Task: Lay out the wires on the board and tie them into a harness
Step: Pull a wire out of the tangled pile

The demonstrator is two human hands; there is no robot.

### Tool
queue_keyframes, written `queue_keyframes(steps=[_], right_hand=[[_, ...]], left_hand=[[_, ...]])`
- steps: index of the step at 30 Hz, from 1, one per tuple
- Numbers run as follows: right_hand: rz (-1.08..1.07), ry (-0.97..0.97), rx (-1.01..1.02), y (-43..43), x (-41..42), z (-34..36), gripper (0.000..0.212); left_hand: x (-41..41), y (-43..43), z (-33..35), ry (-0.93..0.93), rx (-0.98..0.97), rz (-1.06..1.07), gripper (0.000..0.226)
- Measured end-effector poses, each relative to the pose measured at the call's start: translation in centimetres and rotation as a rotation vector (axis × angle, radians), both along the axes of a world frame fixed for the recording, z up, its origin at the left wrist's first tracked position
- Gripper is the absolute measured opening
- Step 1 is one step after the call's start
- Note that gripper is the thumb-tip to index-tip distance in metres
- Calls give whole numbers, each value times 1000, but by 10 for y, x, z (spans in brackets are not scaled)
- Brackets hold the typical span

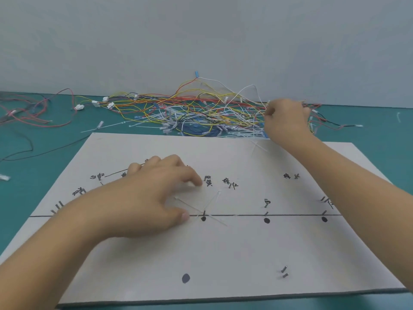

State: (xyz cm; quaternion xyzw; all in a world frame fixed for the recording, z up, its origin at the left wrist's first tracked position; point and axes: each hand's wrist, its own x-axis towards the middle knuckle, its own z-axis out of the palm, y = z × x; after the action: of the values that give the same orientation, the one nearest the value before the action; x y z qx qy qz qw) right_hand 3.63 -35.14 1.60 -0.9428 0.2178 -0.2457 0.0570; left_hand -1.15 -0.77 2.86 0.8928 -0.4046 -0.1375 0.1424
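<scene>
The wires point(190, 113) are lying in one tangled heap of yellow, red, white, blue and black strands on the green table point(33, 164), just beyond the far edge of the white board point(245, 253) and against the wall. The right hand point(286, 119) is reaching into the right end of that heap, fingers curled in, pinching a few pale and yellow strands. The left hand point(154, 198) is resting palm down on the middle of the board, fingers spread and only slightly bent, gripping nothing. Its thumb tip is lying at the drawn black line, beside two crossed white cable ties point(210, 203). The board is showing four black dots point(266, 220), three along the line and one nearer the front edge, with handwritten labels and short upright nails. Two nails point(284, 272) are standing close together at the front right. A separate bunch of red and black leads point(33, 115) is lying on the table at far left.
</scene>
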Motion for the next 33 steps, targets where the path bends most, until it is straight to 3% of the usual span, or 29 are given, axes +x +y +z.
queue_keyframes(steps=[6, 9, 12, 15, 19, 25, 28, 31, 33], right_hand=[[-19, -281, 498, 13, -8, 12, 17], [-110, -416, 970, 16, -5, 18, 10], [-115, -610, 1508, 18, -4, 26, 27], [-83, -677, 1776, 20, -8, 29, 20], [-18, -727, 1945, 24, -16, 29, 30], [54, -651, 2034, 41, -25, 29, 23], [123, -683, 2048, 48, -27, 35, 14], [212, -748, 2109, 51, -31, 39, 17], [283, -764, 2161, 51, -37, 41, 17]], left_hand=[[2, -17, 1, -3, -62, 9, 9], [2, -22, 0, -56, -19, 1, 11], [0, -28, -2, -104, -21, 4, 11], [-1, -35, -2, -167, -8, 5, 13], [3, -39, -2, -190, -56, 94, 17], [-12, -55, -1, -132, 11, 166, 50], [-16, -65, 0, -129, 10, 157, 32], [-17, -73, -1, -193, -17, 135, 11], [-19, -78, -2, -280, 15, 143, 19]])
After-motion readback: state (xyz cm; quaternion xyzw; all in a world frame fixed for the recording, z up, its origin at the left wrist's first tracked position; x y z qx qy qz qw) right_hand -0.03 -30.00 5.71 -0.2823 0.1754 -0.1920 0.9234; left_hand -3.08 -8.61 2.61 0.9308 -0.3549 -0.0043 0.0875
